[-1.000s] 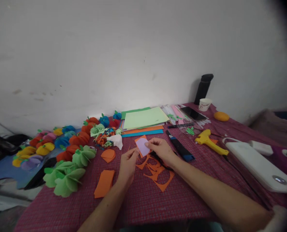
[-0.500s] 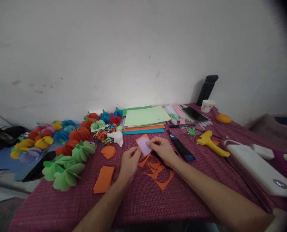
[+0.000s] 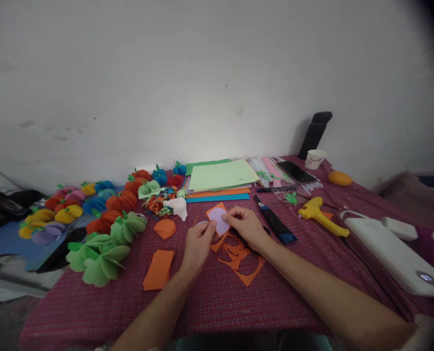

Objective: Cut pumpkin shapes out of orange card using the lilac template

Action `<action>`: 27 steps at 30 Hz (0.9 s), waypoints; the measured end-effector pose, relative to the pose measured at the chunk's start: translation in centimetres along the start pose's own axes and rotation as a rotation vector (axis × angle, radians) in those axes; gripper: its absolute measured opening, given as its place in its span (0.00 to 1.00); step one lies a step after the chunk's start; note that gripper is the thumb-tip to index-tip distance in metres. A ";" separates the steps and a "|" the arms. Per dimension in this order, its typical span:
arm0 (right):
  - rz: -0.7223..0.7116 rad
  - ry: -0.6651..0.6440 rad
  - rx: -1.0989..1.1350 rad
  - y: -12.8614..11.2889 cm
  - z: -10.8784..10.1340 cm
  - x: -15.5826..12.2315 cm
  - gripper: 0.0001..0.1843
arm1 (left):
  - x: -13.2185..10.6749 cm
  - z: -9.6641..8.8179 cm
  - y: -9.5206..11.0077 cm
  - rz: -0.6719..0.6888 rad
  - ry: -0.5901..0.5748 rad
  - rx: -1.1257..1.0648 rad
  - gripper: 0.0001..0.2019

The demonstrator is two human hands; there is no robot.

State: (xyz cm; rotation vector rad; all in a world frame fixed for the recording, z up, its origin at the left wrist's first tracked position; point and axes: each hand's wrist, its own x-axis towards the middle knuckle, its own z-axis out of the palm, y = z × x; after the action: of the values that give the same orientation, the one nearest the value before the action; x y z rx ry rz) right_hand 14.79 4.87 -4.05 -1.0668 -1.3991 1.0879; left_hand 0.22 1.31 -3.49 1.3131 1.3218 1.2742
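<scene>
Between my hands, above the table, is an orange paper piece [image 3: 211, 213] with a lilac paper shape [image 3: 219, 219] lying on top of it. My left hand [image 3: 198, 242] pinches the lower left edge of the two layers. My right hand [image 3: 246, 225] is closed on their right side, thumb and fingers pressed together. Under the right hand, dark scissors [image 3: 252, 249] show in part. Cut orange paper scraps [image 3: 246, 267] with curved openings lie just below the hands. To the left rest a stack of orange paper rectangles [image 3: 158, 270] and a pile of rounded orange cutouts [image 3: 164, 228].
Colourful paper pumpkins [image 3: 122, 201] crowd the left side. Coloured paper sheets [image 3: 222, 174] lie at the back. Rightward are a box cutter [image 3: 275, 222], a yellow glue gun [image 3: 321, 218], a white power bank [image 3: 392, 256], a phone [image 3: 297, 172] and a paper cup [image 3: 315, 159].
The view has shifted very slightly. Both hands keep their grip on the orange and lilac papers, and the left fingertips have moved slightly further over the lower left edge.
</scene>
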 end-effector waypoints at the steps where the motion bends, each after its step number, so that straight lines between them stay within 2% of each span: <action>1: -0.001 0.000 0.001 -0.1 0.0 0.0 0.10 | 0.0 0.0 0.0 -0.003 0.001 -0.001 0.16; 19: 0.022 0.006 -0.018 0.1 0.1 0.0 0.11 | 0.0 0.1 -0.1 -0.009 0.032 -0.012 0.16; 27: 0.010 -0.009 -0.048 0.3 0.0 0.1 0.11 | 0.0 -0.1 -0.2 0.028 0.016 0.038 0.16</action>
State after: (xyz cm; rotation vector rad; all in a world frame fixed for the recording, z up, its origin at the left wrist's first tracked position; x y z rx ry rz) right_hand 14.82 5.04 -4.35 -1.1051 -1.4353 1.0722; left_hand 0.13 1.37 -3.65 1.3550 1.3492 1.2872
